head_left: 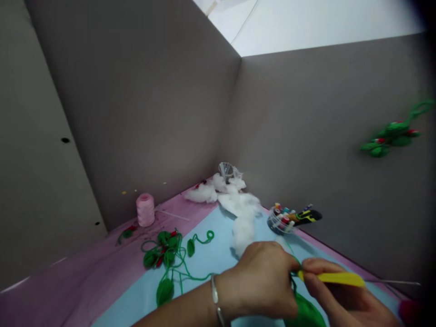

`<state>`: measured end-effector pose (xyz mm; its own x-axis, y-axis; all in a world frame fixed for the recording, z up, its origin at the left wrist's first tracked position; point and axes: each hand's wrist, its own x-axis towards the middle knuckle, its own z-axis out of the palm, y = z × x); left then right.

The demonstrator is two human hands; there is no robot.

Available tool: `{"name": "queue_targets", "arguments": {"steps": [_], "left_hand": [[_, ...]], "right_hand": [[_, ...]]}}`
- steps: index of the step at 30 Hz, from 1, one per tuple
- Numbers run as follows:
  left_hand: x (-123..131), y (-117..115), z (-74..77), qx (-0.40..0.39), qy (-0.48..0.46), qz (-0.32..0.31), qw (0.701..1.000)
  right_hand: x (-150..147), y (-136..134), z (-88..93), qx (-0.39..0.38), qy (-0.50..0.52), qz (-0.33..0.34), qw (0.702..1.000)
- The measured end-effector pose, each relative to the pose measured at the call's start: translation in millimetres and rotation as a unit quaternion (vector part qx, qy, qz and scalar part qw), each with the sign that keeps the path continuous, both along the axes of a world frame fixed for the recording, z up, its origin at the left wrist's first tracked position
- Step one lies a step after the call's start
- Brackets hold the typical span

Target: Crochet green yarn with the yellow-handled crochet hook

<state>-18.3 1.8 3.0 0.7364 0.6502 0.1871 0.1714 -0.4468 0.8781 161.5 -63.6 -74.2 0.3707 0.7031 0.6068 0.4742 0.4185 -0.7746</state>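
My left hand [264, 279], a silver bangle at its wrist, is closed with fingers curled away from view. It pinches green yarn close to my right fingertips. Between finger and thumb, my right hand [335, 293] grips a crochet hook by its yellow handle [340, 278], whose thin metal shaft [391, 282] points off to the right. The handle's other end meets the yarn between both hands. Just below hangs a green knitted or crocheted piece [306, 312], partly hidden by my hands.
White stuffing [240, 206] lies ahead on the blue mat [129, 299]. Leftward sit several green crocheted pieces [168, 247] with trailing yarn and a pink thread cone [145, 210]. A basket [281, 222] holds spools and a cutter [308, 216]. Green crocheted decorations [391, 138] hang on the grey partition [323, 127].
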Motion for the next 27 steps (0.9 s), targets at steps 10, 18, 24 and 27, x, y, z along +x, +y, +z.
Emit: {"name": "queue_targets", "arguments": {"steps": [10,18,24,27], "left_hand": [[1.0,11.0,6.9,-0.321,-0.102,0.005,0.942],[0.5,12.6,4.3,-0.401,-0.141,-0.061,0.903],[4.4,15.2,-3.3,-0.397,-0.171,-0.069,0.899],[3.5,15.3,-2.9,-0.397,-0.188,-0.054,0.897]], "right_hand": [[-6.3,-1.2,18.1,0.031,0.196,-0.033,0.98],[-16.0,-3.0,18.0,0.084,0.202,-0.103,0.97],[-9.5,-3.5,23.1,0.002,-0.051,-0.023,0.998],[-11.5,-5.2,21.3,0.01,-0.049,-0.049,0.998]]}}
